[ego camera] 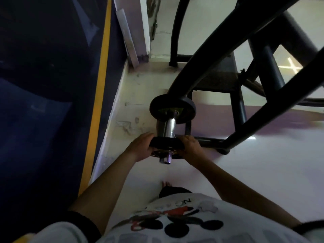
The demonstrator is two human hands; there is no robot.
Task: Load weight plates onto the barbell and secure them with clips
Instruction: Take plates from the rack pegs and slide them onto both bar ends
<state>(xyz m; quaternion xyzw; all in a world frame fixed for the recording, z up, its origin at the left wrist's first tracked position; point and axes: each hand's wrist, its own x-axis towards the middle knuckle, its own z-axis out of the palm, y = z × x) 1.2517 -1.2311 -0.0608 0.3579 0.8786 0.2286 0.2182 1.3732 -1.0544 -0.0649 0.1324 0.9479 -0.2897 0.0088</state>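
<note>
A chrome barbell sleeve (169, 126) points toward me from the black rack. One black weight plate (172, 106) sits far up the sleeve against its collar. A second black weight plate (166, 143) is threaded on the near end of the sleeve, whose tip pokes out below it. My left hand (141, 147) grips this plate's left edge and my right hand (191, 148) grips its right edge. No clip is visible.
A black steel rack frame (233, 55) crosses overhead and to the right, with its base bar (208, 140) on the pale floor. A dark blue wall with a yellow stripe (98, 95) runs along the left. My bare foot (166, 184) stands below the sleeve.
</note>
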